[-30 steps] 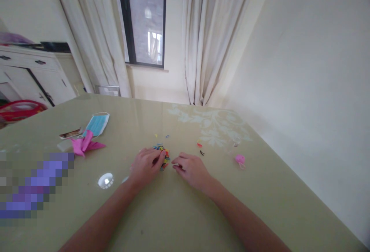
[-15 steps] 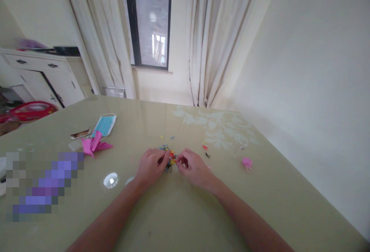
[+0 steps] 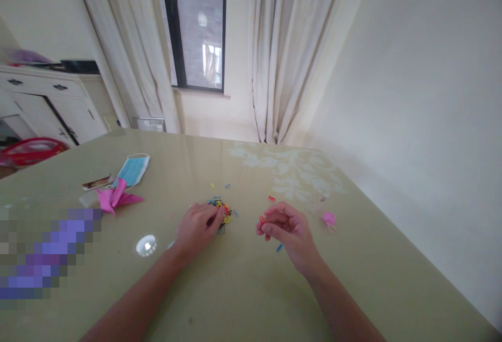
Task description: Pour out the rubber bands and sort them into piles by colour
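A small pile of rubber bands (image 3: 227,217) in red, yellow, blue and black lies on the table. At its left edge rests my left hand (image 3: 198,224), fingers curled and thumb against the bands; whatever it pinches is hidden. To the right of the pile, my right hand (image 3: 288,229) is raised a little, pinching a red rubber band (image 3: 262,220) between thumb and fingertips. Just below that hand lies a blue rubber band (image 3: 279,248). Behind it is a loose red band (image 3: 272,198).
Pink folded paper (image 3: 117,197) and a blue face mask (image 3: 132,170) lie on the left of the glossy table (image 3: 235,300). A pink bundle (image 3: 329,219) sits at the right. A round light reflection shows near my left forearm. Curtains and a window stand beyond the far edge.
My right hand has moved right, away from the pile, with a red rubber band in its fingers. My left hand stays at the pile. The view has shifted slightly.
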{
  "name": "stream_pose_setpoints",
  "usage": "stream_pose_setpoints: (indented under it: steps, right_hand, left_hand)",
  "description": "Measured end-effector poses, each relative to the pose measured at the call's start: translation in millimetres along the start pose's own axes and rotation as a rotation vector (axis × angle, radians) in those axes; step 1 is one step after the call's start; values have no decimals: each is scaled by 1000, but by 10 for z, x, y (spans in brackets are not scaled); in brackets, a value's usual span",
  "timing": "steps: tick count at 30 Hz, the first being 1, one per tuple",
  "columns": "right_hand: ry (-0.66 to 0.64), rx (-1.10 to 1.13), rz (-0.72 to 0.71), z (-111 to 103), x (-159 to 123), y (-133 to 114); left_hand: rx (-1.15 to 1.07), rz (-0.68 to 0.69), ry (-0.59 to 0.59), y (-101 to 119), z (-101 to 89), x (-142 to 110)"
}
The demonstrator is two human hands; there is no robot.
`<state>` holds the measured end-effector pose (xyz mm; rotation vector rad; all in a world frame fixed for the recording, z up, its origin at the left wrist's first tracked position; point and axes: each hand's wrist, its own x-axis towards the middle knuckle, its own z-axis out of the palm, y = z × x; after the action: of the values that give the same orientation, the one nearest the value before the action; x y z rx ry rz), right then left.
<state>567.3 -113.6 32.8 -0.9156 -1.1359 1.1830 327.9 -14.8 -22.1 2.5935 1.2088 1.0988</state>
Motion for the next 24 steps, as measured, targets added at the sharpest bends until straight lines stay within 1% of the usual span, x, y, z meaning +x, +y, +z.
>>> stream_pose_setpoints:
  steps: [10, 19, 24]
  right_hand:
    - [64, -27, -162, -4, -44, -31]
    - [67, -66, -193, -24, -48, -40]
    - [54, 1, -210, -26, -72, -65]
  left_hand:
    - [-13, -10, -6, -38, 35, -17]
    - [-4, 6, 5, -49, 32, -23]
    - [6, 10, 4, -32, 19, -11]
